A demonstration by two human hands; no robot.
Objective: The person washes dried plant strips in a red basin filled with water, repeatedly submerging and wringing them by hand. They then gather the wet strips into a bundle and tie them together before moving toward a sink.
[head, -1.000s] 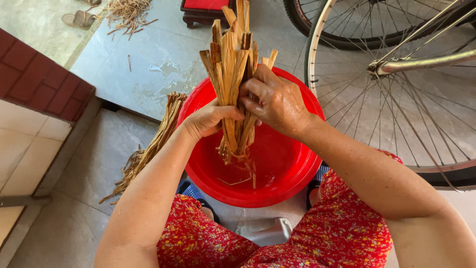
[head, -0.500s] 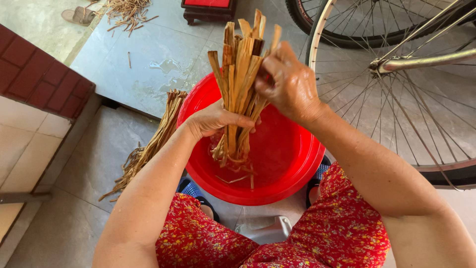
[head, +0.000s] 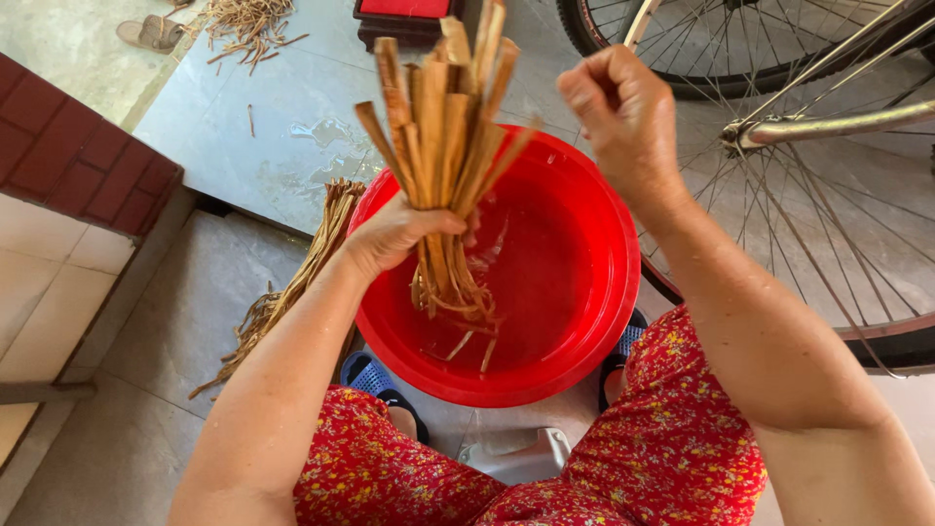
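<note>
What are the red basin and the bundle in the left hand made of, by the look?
Red basin: likely moulded plastic, going by its glossy, uniform colour, rolled rim and wet sheen inside. Bundle of strips in the left hand: dried plant fibre, maybe split bamboo or bark; flat tan-brown slats, matte, with frayed, stringy lower ends. Exact species unclear.

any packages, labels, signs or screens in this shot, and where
None in view. Only a red basin, a bundle of wet tan strips gripped in the left hand, the right hand raised as a fist, and a bicycle wheel.
</note>
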